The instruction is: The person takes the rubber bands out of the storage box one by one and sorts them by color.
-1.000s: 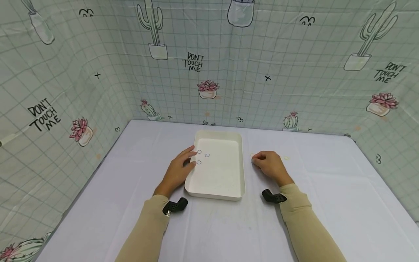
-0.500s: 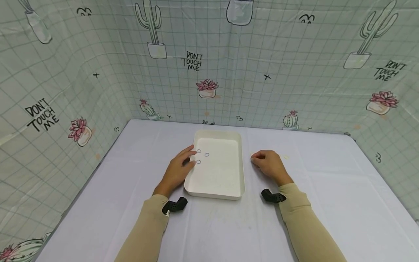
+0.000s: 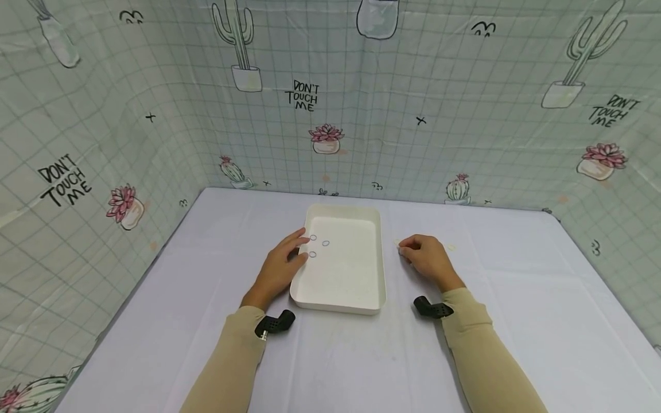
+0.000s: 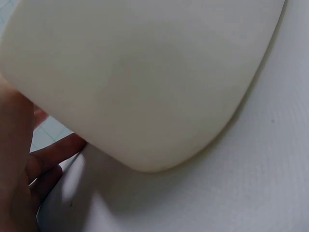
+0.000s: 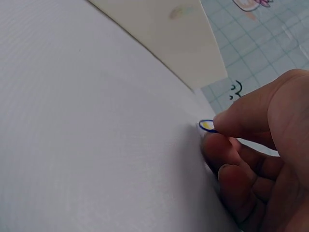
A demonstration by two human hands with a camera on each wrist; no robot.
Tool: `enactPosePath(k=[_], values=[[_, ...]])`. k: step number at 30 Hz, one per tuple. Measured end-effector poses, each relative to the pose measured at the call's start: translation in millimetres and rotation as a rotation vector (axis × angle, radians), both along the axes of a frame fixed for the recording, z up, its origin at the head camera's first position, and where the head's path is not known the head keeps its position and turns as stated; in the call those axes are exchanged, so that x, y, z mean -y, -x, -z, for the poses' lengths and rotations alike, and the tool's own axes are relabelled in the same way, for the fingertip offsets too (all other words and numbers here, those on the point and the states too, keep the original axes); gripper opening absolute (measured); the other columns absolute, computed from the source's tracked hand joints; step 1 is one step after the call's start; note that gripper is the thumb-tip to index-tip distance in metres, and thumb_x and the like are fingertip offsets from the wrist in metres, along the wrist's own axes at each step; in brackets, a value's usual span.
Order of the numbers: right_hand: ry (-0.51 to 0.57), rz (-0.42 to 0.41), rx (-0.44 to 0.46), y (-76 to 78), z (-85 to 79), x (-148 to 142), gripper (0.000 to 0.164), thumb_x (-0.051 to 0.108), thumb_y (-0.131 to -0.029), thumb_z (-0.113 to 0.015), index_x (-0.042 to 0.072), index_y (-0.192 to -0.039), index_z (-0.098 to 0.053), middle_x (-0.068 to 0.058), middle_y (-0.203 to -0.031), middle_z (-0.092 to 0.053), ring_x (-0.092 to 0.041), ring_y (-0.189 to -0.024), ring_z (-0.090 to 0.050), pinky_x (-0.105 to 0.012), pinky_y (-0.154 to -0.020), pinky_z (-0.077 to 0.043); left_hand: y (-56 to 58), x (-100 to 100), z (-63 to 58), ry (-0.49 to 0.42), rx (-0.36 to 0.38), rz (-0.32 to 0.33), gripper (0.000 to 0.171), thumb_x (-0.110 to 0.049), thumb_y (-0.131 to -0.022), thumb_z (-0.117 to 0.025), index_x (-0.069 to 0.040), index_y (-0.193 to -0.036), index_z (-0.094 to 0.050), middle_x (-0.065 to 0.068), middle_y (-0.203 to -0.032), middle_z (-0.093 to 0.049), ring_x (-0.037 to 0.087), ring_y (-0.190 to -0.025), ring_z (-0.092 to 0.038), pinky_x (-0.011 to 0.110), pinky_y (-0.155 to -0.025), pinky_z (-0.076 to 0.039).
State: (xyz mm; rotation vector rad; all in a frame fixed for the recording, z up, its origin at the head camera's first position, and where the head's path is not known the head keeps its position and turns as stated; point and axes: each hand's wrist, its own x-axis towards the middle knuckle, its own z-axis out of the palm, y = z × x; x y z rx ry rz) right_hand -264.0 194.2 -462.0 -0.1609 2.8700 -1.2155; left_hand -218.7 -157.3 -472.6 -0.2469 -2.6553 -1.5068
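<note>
My left hand (image 3: pixel 279 267) rests at the left rim of a white rectangular tray (image 3: pixel 343 281), thumb and fingertips spread along the edge. In the left wrist view, some of its fingers (image 4: pixel 63 149) hang outside the tray wall. Inside the tray, close to those fingertips, lie three thin blue rubber bands (image 3: pixel 326 243). To the right of the tray, my right hand (image 3: pixel 426 261) is low over the table. Its thumb and index finger pinch another small blue rubber band (image 5: pixel 201 127), with a bit of yellow visible through the loop.
A pale yellow loop (image 3: pixel 451 248) lies on the white tablecloth (image 3: pixel 351 367) just right of my right hand; another (image 3: pixel 397 242) is by its fingertips. Behind the table hangs a grid-patterned cloth (image 3: pixel 392 155) with cactus drawings.
My right hand has shifted very slightly up and to the right, still low beside the tray. The left hand and the tray hold their places.
</note>
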Motion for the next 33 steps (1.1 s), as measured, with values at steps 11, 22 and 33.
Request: enactPosePath(k=[11,22,33], values=[[-0.023,-0.030,-0.008,-0.3,1.0,1.2,0.018,0.015,-0.095,-0.064,0.005,-0.105,-0.075,-0.004,-0.081,-0.069,-0.018,-0.072,-0.058,-0.031,-0.063,-0.048,-0.1,-0.1,-0.8,0.004,0.002,-0.006,0.041,-0.021,-0.100,-0.060,-0.013,-0.141,-0.059,-0.015,-0.156,-0.038,0.014,-0.146,-0.031,0.039,-0.119,-0.028],[-0.044,-0.030,0.007,-1.7,1.1,2.2,0.018,0.015,-0.098,-0.062,0.005,-0.106,-0.075,-0.009,-0.099,-0.071,-0.023,-0.085,-0.060,-0.033,-0.070,-0.048,2.0,0.6,4.8,-0.022,-0.031,0.019,0.040,-0.018,-0.101,-0.060,-0.010,-0.140,-0.059,-0.014,-0.156,-0.039,0.013,-0.146,-0.030,0.036,-0.117,-0.031],[-0.029,-0.015,-0.019,-0.8,2.4,3.2,0.018,0.014,-0.096,-0.063,0.003,-0.107,-0.073,-0.007,-0.090,-0.071,-0.020,-0.079,-0.061,-0.031,-0.066,-0.049,-0.7,2.9,3.1,-0.008,-0.029,0.006,0.040,-0.020,-0.101,-0.060,-0.012,-0.140,-0.059,-0.015,-0.156,-0.038,0.014,-0.146,-0.030,0.038,-0.118,-0.029]])
